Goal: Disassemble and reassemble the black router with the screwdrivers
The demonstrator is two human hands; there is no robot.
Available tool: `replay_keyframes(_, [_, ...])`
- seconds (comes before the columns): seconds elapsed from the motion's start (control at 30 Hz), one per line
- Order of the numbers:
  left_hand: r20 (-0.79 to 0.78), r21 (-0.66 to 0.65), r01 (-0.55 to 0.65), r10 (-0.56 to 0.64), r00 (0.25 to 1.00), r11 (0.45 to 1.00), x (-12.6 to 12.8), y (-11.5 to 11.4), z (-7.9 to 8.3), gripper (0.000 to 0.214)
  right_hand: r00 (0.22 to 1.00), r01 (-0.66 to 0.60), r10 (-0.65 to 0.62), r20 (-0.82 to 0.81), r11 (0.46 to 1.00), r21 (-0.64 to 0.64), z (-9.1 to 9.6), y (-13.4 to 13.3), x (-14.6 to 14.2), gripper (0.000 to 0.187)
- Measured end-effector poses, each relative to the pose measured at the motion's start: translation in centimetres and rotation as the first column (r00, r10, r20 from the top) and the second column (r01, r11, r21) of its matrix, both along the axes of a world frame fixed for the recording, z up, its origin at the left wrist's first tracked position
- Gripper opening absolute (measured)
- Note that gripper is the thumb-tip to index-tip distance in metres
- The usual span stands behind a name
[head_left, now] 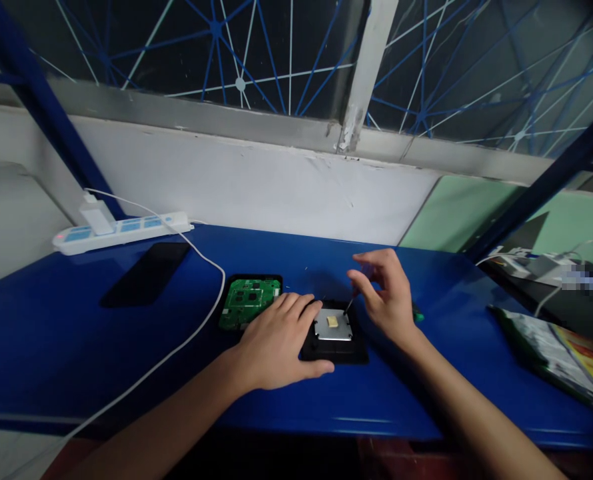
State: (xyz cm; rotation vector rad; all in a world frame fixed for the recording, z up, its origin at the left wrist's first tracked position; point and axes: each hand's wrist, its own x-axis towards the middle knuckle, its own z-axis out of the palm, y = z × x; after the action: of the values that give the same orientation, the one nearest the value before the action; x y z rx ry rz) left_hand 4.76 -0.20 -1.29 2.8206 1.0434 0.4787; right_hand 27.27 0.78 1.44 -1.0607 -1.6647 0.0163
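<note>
A black plastic device cover (334, 351) lies on the blue table, with a silver metal plate (344, 331) fastened on it. A small yellowish pad (332, 321) sits in the middle of that plate. My left hand (281, 343) lies flat over the cover's left side, fingers stretched out and thumb along its near edge. Between the thumb and fingers of my right hand (384, 293) is a thin screwdriver (348, 307); its tip meets the plate's upper right corner, and the handle is mostly hidden. Left of the cover, partly behind my left hand, a green circuit board (249, 297) rests in a black shell.
A dark phone (146, 275) lies at the left, before a white power strip (126, 230) with a plugged-in charger. A white cable (196, 327) curves across the table (296, 407). At the right are a shiny packet (551, 347) and a small green object (417, 312) behind my right wrist.
</note>
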Motion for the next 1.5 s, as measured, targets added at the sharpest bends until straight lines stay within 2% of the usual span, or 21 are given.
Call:
replay_keyframes(0.07, [0.006, -0.003, 0.001, -0.001, 1.000, 1.000, -0.03, 0.00, 0.01, 0.088, 0.999, 0.024, -0.024, -0.027, 1.000, -0.016, -0.08, 0.04, -0.05, 0.022])
replay_keyframes(0.13, [0.011, -0.008, 0.006, -0.006, 1.000, 1.000, -0.02, -0.03, 0.10, 0.088, 0.994, 0.011, -0.020, -0.104, 0.996, -0.086, -0.22, -0.01, -0.10, 0.028])
replay_keyframes(0.2, [0.011, -0.010, 0.010, -0.010, 1.000, 1.000, 0.02, -0.07, 0.21, 0.088, 0.984, -0.043, 0.016, -0.178, 0.988, -0.149, -0.31, -0.10, -0.12, 0.029])
replay_keyframes(0.3, [-0.006, -0.014, 0.006, -0.006, 1.000, 1.000, 0.05, -0.11, 0.31, 0.089, 0.969, -0.128, 0.089, -0.229, 0.978, -0.164, -0.34, -0.16, -0.01, 0.024])
replay_keyframes(0.37, [-0.012, -0.015, 0.001, -0.001, 1.000, 1.000, 0.03, -0.11, 0.29, 0.090, 0.970, -0.139, 0.100, -0.223, 0.976, -0.167, -0.35, -0.10, 0.16, 0.023])
replay_keyframes(0.47, [-0.005, -0.010, -0.001, 0.001, 1.000, 1.000, -0.02, -0.08, 0.17, 0.088, 0.989, -0.077, 0.053, -0.137, 0.982, -0.175, -0.33, 0.10, 0.40, 0.022])
replay_keyframes(0.57, [-0.001, -0.004, 0.005, -0.005, 1.000, 1.000, -0.05, -0.05, 0.08, 0.087, 0.999, -0.023, 0.019, -0.041, 0.992, -0.120, -0.12, 0.24, 0.44, 0.022])
replay_keyframes(0.73, [0.001, -0.012, 0.012, -0.012, 1.000, 1.000, -0.02, 0.01, 0.18, 0.086, 1.000, 0.006, -0.005, 0.018, 0.999, -0.048, 0.28, 0.25, 0.36, 0.024])
replay_keyframes(0.8, [-0.005, -0.018, 0.013, -0.013, 1.000, 1.000, -0.04, 0.02, 0.23, 0.086, 1.000, 0.028, -0.028, 0.007, 0.998, -0.049, 0.18, 0.27, 0.39, 0.027])
replay_keyframes(0.9, [-0.018, -0.017, 0.010, -0.010, 1.000, 1.000, -0.08, -0.03, 0.33, 0.087, 0.995, 0.007, -0.018, -0.101, 0.993, -0.116, -0.13, 0.23, 0.44, 0.035])
replay_keyframes(1.03, [-0.038, -0.011, 0.007, -0.008, 0.999, 1.000, -0.03, -0.11, 0.56, 0.087, 0.983, -0.086, 0.049, -0.179, 0.975, -0.204, -0.19, -0.08, 0.37, 0.029])
replay_keyframes(1.1, [-0.040, -0.004, 0.010, -0.010, 0.999, 1.000, 0.01, -0.09, 0.61, 0.087, 0.984, -0.098, 0.067, -0.164, 0.978, -0.186, -0.02, -0.19, 0.33, 0.024])
replay_keyframes(1.2, [-0.042, 0.004, 0.008, -0.008, 0.999, 1.000, 0.01, -0.02, 0.49, 0.087, 0.997, -0.014, 0.007, -0.079, 0.995, -0.095, 0.19, -0.10, 0.31, 0.019])
replay_keyframes(1.3, [-0.041, 0.004, 0.010, -0.010, 0.999, 1.000, -0.04, 0.00, 0.30, 0.087, 0.998, 0.058, -0.059, -0.014, 0.998, -0.019, 0.13, 0.11, 0.31, 0.022])
replay_keyframes(1.5, [-0.039, -0.002, 0.011, -0.011, 0.999, 1.000, 0.01, -0.12, 0.46, 0.088, 0.985, -0.058, 0.035, -0.169, 0.989, -0.134, -0.09, -0.07, 0.18, 0.030])
